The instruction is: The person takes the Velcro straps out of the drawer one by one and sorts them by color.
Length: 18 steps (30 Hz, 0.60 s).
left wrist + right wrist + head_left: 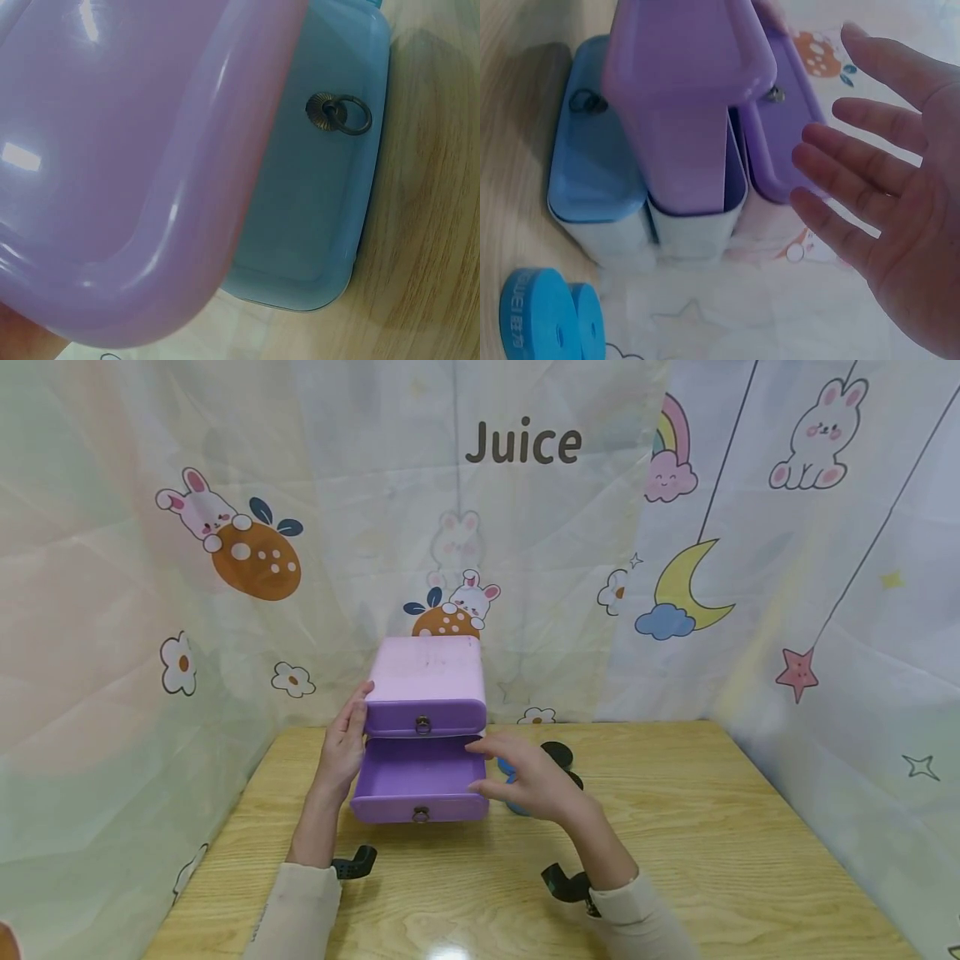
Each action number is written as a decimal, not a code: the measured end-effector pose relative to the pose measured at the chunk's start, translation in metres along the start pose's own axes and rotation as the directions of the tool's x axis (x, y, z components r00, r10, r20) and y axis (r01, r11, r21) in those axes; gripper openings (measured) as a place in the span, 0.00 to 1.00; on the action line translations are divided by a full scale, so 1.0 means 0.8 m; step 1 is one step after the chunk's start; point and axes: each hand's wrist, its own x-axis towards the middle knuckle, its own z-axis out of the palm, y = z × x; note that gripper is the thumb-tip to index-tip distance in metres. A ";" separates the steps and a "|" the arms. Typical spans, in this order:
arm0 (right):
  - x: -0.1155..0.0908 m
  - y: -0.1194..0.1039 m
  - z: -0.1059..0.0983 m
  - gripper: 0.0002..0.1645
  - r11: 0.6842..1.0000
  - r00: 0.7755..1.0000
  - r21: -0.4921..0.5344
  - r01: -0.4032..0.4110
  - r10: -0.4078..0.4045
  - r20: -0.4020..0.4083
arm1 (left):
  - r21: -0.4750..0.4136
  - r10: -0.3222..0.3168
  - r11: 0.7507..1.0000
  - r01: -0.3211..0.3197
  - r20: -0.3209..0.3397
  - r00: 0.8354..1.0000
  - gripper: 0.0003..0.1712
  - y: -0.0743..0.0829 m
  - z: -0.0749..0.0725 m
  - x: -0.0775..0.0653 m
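A small drawer cabinet (427,668) stands on the table with its middle purple drawer (457,810) pulled out; no contents show inside it. Above it the top drawer (390,718) is closed. A blue bottom drawer (604,165) with a ring handle is closed too, visible in both wrist views but hidden from the head view. My left hand (343,747) rests against the cabinet's left side, fingers mostly straight. Beside the pulled-out drawer's right edge is my right hand (536,777), its fingers spread and holding nothing in the right wrist view.
Two blue rolls (540,315), one with white lettering, stand right of the cabinet. Black round objects (557,754) lie near them, partly behind my right hand. A printed cloth (540,568) hangs behind and at both sides of the wooden table (697,827).
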 end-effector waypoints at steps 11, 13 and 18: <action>0.004 -0.018 0.016 0.27 0.993 0.998 -0.095 0.068 -0.068 0.008 | 0.002 0.002 1.000 -0.002 0.001 1.000 0.31 -0.001 0.000 0.000; 0.005 -0.021 0.016 0.27 0.992 0.998 -0.104 0.067 -0.065 0.022 | 0.001 0.004 1.000 -0.004 0.005 1.000 0.31 -0.001 0.000 0.000; 0.007 -0.027 0.018 0.27 0.993 0.995 -0.093 0.076 -0.070 0.065 | -0.004 0.000 1.000 0.000 0.005 1.000 0.31 -0.001 0.000 0.001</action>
